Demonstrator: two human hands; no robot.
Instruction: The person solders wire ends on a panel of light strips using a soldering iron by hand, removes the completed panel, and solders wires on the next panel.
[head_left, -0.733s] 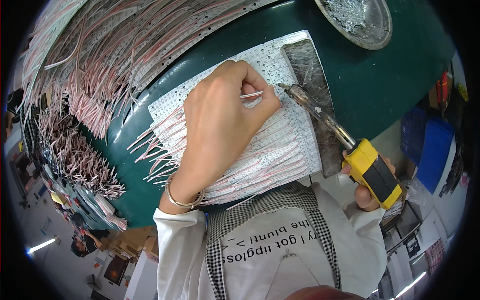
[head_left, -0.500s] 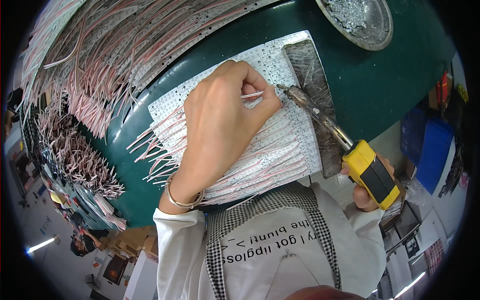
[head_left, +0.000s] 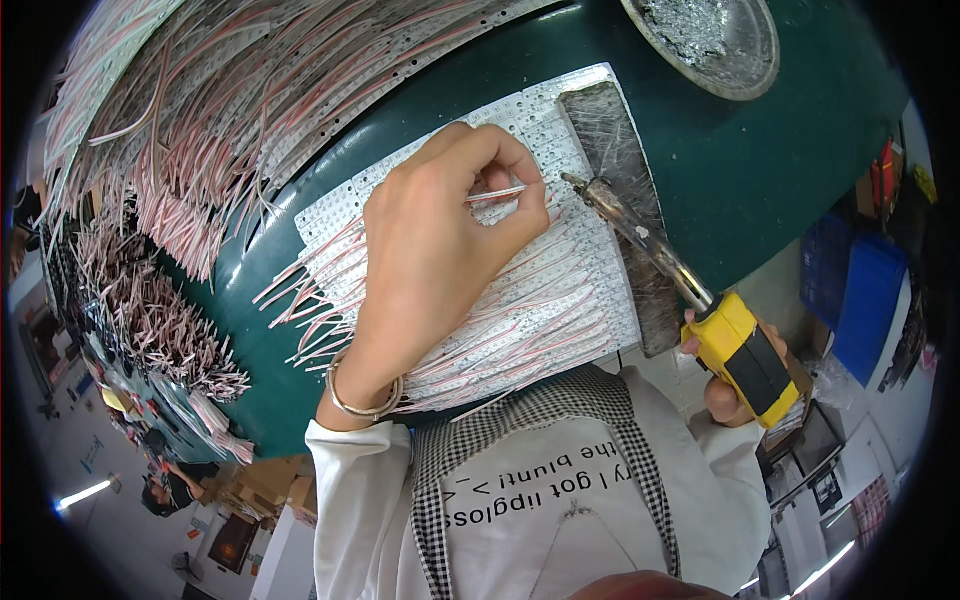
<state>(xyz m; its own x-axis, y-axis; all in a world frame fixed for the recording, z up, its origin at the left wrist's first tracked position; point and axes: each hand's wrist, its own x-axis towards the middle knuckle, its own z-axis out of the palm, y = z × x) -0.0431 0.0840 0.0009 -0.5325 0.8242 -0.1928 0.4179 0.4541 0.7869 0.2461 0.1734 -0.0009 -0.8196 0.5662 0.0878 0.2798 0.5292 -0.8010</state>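
Observation:
My left hand [head_left: 430, 235], a bangle at its wrist, is over a white circuit board panel [head_left: 540, 110]. Its thumb and forefinger pinch a thin red-and-white wire [head_left: 498, 194]. Many similar wires [head_left: 540, 300] lie in rows across the panel below and beside that hand. In my right hand [head_left: 728, 398] is a yellow-and-black soldering iron [head_left: 740, 345], gripped by the handle. Its tip points up and left, over the panel just right of my left fingertips, with a small gap between them. Whether the tip touches the panel I cannot tell.
A dark, scratched flat bar [head_left: 612, 140] lies along the panel's right side. At the upper right stands a round dish [head_left: 745, 75] of silvery scraps. More wired panels [head_left: 300, 90] are heaped at the upper left, with bundled short wires [head_left: 170, 310] below them on the green table [head_left: 740, 180].
My left hand has drawn slightly left with the wire still pinched. The iron's tip has shifted a little right and down, and the gap to my fingertips is wider.

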